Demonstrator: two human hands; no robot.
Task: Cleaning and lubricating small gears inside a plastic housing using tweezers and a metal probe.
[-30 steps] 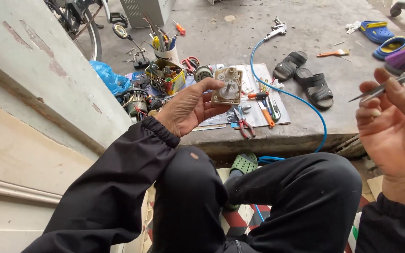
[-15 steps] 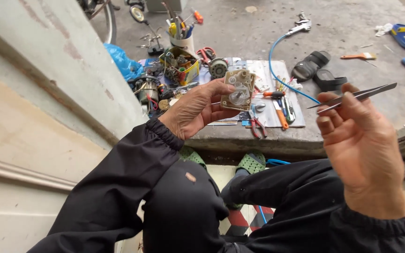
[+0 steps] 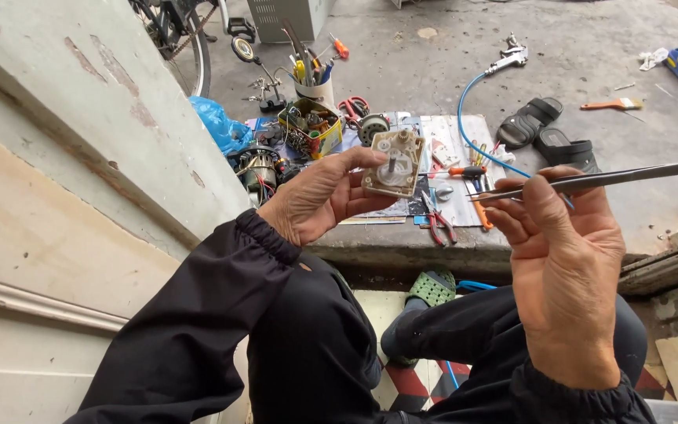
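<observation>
Black long sleeves with gathered elastic cuffs, dark trousers, green perforated clog [image 3: 431, 287], bare hands

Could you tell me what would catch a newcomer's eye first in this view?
Most likely the two bare hands raised mid-frame: the left hand grips a small beige square mechanism, and the right hand pinches long metal tweezers pointing toward it. Behind them, a sheet on the concrete floor carries scattered pliers and screwdrivers, with a cup of tools and a blue air hose beyond.

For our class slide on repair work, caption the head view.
Left hand holds a small beige square plastic gear mechanism; right hand pinches long grey metal tweezers.
</observation>
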